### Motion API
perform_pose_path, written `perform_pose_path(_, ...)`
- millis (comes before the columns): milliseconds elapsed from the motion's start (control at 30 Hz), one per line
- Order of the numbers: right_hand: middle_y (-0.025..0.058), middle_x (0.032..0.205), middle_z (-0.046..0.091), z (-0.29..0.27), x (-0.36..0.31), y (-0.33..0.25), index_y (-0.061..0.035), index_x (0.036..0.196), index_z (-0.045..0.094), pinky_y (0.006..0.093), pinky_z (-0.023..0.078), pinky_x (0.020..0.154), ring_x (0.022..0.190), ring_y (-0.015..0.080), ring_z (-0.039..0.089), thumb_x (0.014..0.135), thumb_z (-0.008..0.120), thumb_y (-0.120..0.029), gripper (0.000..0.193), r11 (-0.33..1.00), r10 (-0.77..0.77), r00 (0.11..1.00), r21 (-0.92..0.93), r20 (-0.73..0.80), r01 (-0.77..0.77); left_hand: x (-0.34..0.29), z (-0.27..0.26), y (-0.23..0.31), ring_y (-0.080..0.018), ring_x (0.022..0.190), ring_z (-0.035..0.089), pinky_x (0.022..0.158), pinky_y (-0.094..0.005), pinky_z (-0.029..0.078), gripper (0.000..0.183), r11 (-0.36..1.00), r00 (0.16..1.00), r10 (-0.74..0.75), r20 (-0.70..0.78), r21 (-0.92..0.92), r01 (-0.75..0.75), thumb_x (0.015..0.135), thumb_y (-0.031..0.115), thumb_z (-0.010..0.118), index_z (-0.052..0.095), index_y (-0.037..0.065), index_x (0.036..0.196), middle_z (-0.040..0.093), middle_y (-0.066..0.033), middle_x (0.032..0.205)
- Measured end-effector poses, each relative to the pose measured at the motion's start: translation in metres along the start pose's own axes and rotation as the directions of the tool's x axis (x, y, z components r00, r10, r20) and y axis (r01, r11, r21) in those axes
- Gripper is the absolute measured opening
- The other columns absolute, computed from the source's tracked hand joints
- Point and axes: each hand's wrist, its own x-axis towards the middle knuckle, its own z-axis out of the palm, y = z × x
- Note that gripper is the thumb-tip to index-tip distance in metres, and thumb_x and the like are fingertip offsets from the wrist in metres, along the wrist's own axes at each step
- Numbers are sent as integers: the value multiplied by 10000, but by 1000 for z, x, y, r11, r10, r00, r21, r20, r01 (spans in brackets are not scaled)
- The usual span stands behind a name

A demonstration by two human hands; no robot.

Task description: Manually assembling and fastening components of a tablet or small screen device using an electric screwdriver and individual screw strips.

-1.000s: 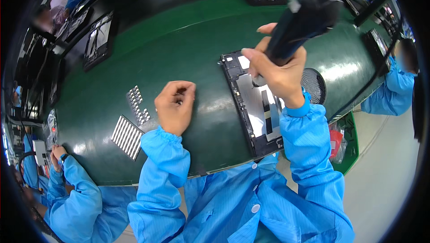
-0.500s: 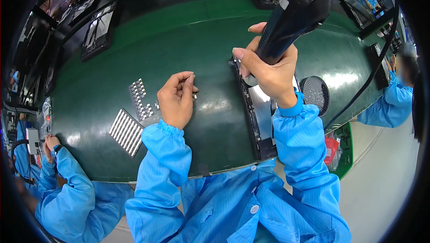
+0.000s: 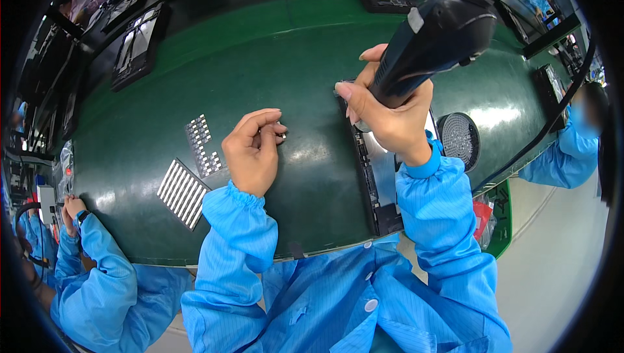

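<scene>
My right hand (image 3: 387,116) grips a black electric screwdriver (image 3: 437,39), held tilted with its tip down over the near-left corner of a flat black device panel (image 3: 382,190) lying on the green belt. My left hand (image 3: 252,151) rests on the belt to the left of the panel, fingers curled, pinching a tiny silvery part (image 3: 281,130) between thumb and fingertips. Both my forearms wear blue sleeves. The screwdriver's tip is hidden behind my right hand.
Two sheets of small silver strips (image 3: 183,192) and small squares (image 3: 201,145) lie left of my left hand. A round black dish of screws (image 3: 459,140) sits right of the panel. Other black panels (image 3: 138,46) lie farther up the belt. Co-workers in blue sit at left (image 3: 84,268) and right (image 3: 565,151).
My left hand has moved right toward the panel, fingers still pinched. My right hand with the screwdriver has shifted left to the panel's near-left corner.
</scene>
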Motion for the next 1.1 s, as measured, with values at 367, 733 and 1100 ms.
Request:
perform_pose_path(367,50,613,578,0,-3,1,47,1073,497,227,444,457,492,102,558,761,684,89,366,998,-3,1000,63,-4,3,-8,7,15,-212,793,683,671,-293,549,182,980,993,88,74,172,-99,777,-92,549,667,-40,905,673,-139,934)
perform_pose_path(733,57,593,593,-52,18,-35,36,1157,479,270,471,519,497,136,575,798,656,41,400,956,-275,907,8,-318,293,-101,91,56,-300,1111,573,944,-435,439,313,658,515,565,645,25,-753,740,135,703,640,-26,1000,622,-153,1118)
perform_pose_path(1100,48,611,563,-87,-10,-30,36,1130,485,261,455,493,489,120,536,772,667,83,405,982,-187,884,-59,-429,179,-57,77,33,-305,1154,549,968,-456,426,445,541,691,432,579,446,-713,719,130,737,597,-42,1105,596,-162,1164)
